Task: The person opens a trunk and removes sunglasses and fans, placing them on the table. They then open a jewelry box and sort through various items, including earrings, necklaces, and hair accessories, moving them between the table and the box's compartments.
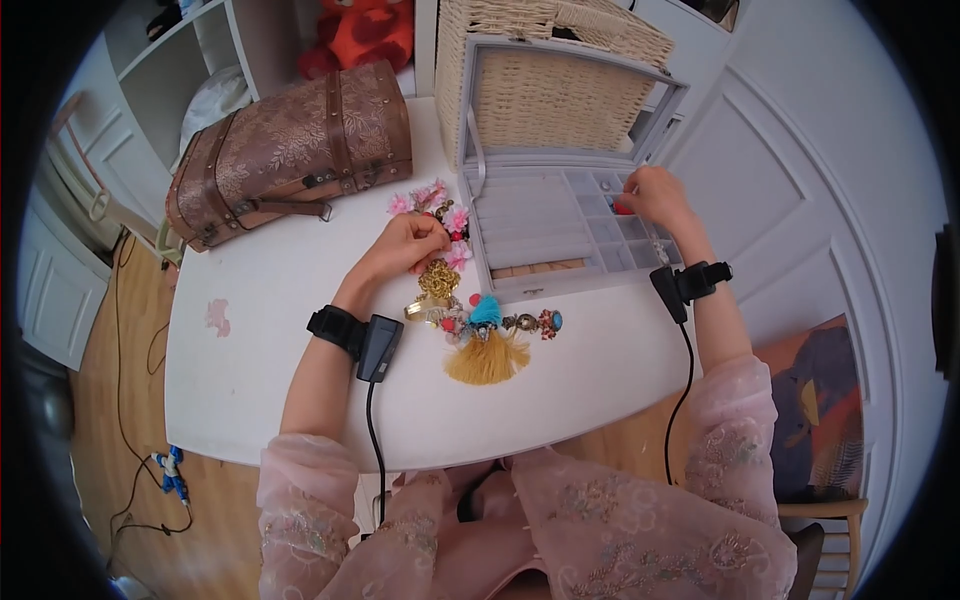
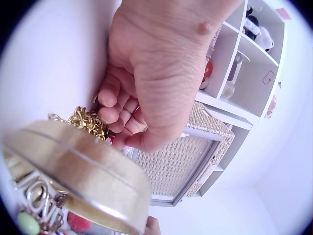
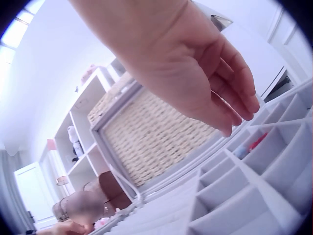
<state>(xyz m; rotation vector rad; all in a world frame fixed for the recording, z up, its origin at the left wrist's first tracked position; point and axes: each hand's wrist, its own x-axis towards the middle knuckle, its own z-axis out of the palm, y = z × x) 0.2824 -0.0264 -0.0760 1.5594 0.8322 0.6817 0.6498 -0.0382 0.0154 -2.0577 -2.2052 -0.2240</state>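
My left hand (image 1: 405,245) is at the pink flower jewelry (image 1: 457,222) left of the grey jewelry box (image 1: 535,291). Its fingers are curled with the thumb close to the index finger; I cannot tell whether they pinch anything. My right hand (image 3: 215,83) hovers over the box's small compartments, fingers loosely bent and nothing between them. Below its fingertips, a small red and blue piece (image 3: 257,141) lies in a compartment. Beside the left hand are a gold chain (image 1: 438,279) and a gold bangle (image 2: 83,171). A yellow tassel (image 1: 487,358) and a turquoise tassel (image 1: 485,310) lie in front of the box.
A brown floral case (image 1: 290,140) stands on the white table (image 1: 270,370) at the back left. The box's lid (image 1: 565,105) is raised against a wicker basket (image 1: 640,42). Padded rolls (image 1: 520,215) fill the box's left part. A blue-stone piece (image 1: 550,322) lies near the box's front.
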